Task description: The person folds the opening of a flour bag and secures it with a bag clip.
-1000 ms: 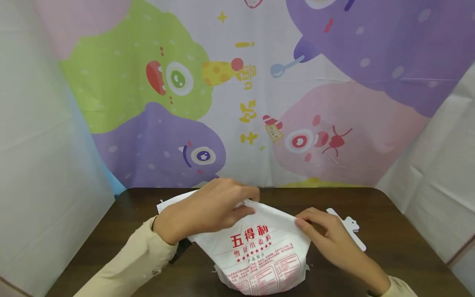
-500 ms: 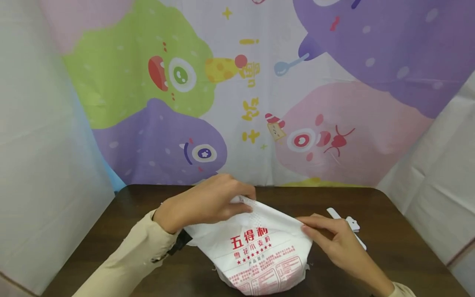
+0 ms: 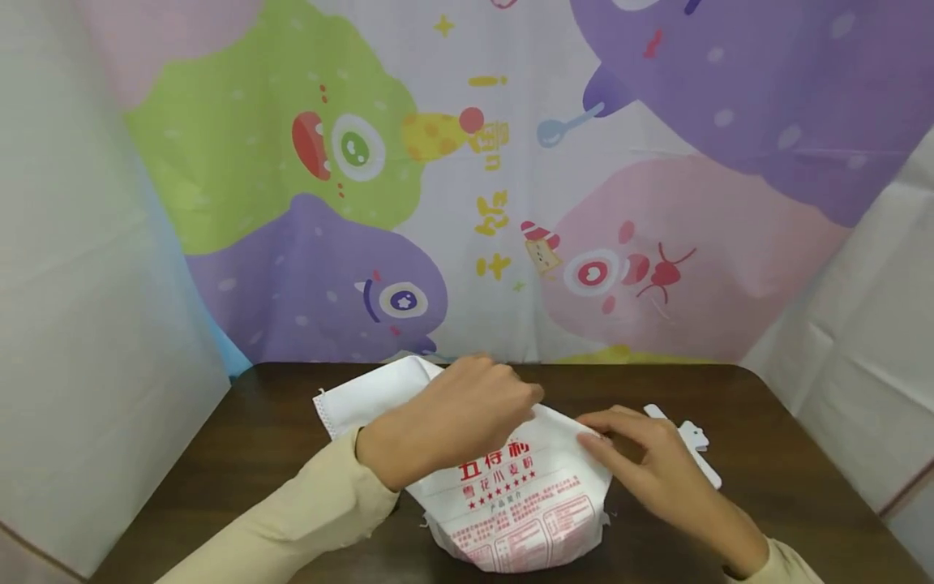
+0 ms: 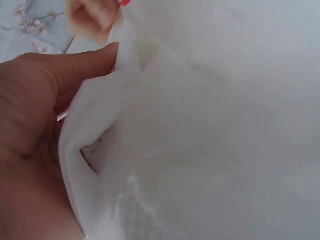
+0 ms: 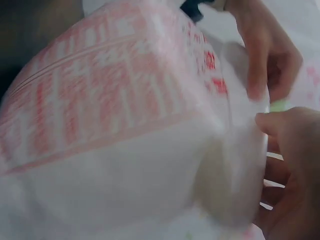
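Observation:
A white flour bag [image 3: 511, 519] with red printing stands on the dark table, its top folded over. My left hand [image 3: 460, 414] pinches the folded top edge near its middle, fingers curled over it. In the left wrist view, the thumb lies along the white bag cloth [image 4: 200, 125]. At the bag's right corner, my right hand [image 3: 657, 462] pinches the fold between thumb and fingers. The right wrist view shows both hands close together on the same edge of the printed bag [image 5: 100, 95]. A plain white flap [image 3: 372, 393] of the bag sticks out to the left behind my left wrist.
A white bar-shaped clip [image 3: 686, 446] with a small animal-shaped tab lies on the dark table [image 3: 773, 454], just behind my right hand. A printed cartoon curtain [image 3: 496, 203] hangs past the table's far edge, with white cloth walls on both sides.
My left hand has moved right along the bag's folded top edge, toward the right hand. The white flap on the left shows more now. My right hand stays at the corner, shifting slightly.

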{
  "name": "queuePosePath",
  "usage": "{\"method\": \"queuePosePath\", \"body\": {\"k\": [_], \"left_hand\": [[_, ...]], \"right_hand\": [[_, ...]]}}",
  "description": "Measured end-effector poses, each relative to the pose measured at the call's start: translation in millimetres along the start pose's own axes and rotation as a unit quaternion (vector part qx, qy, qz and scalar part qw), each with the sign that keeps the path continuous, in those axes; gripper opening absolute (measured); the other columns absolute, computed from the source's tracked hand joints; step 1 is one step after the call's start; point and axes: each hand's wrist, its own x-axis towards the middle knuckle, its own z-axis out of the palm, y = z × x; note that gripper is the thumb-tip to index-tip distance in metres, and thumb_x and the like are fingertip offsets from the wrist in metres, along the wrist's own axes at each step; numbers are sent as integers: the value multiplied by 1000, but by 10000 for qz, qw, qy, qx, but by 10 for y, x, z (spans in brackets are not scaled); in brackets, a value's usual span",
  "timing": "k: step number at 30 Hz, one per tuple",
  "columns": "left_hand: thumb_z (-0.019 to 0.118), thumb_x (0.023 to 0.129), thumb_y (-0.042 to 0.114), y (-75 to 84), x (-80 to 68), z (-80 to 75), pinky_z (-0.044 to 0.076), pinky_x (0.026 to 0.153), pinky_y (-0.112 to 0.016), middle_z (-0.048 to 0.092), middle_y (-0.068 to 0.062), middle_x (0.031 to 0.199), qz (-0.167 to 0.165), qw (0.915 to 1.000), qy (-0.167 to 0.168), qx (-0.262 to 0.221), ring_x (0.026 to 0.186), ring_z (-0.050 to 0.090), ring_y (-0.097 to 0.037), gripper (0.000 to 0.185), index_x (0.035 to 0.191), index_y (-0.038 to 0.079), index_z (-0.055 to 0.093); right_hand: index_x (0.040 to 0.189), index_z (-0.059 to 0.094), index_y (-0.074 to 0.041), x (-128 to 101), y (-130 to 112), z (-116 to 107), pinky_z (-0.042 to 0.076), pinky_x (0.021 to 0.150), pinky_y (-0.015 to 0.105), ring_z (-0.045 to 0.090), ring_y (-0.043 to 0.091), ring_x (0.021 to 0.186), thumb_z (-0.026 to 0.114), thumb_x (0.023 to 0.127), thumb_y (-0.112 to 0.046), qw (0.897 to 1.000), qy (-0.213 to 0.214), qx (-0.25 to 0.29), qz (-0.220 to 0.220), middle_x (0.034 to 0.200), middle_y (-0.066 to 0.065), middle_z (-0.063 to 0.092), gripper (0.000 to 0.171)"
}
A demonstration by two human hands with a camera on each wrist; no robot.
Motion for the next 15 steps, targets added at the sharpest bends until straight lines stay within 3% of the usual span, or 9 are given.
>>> {"method": "queuePosePath", "body": {"k": [5, 10, 15], "left_hand": [[69, 92, 17, -26, -49, -9, 44, 60, -31, 63, 10, 69, 45, 9996, 201, -206, 61, 60, -12, 10, 82, 20, 67], [67, 95, 23, -124, -119, -36, 41, 56, -28, 55, 10, 63, -120, 9943, 199, -1040, 56, 52, -9, 18, 79, 19, 63], [70, 94, 27, -265, -208, -96, 36, 48, -25, 45, 11, 57, -160, 9839, 218, -1768, 51, 41, -7, 25, 73, 19, 60]], "right_hand": [[107, 72, -18, 394, -193, 101, 47, 68, 16, 59, 5, 79, 68, 93, -4, 9972, -343, -104, -658, 92, -10, 67, 20], [93, 73, -11, 522, -261, 174, 41, 58, 12, 50, 1, 65, 71, 87, 3, 9877, 37, 65, -1563, 77, -6, 63, 15], [91, 73, -7, 505, -269, 220, 42, 56, 12, 52, 2, 64, 69, 93, -8, 9809, 445, 182, -1882, 77, -2, 65, 4]]}}
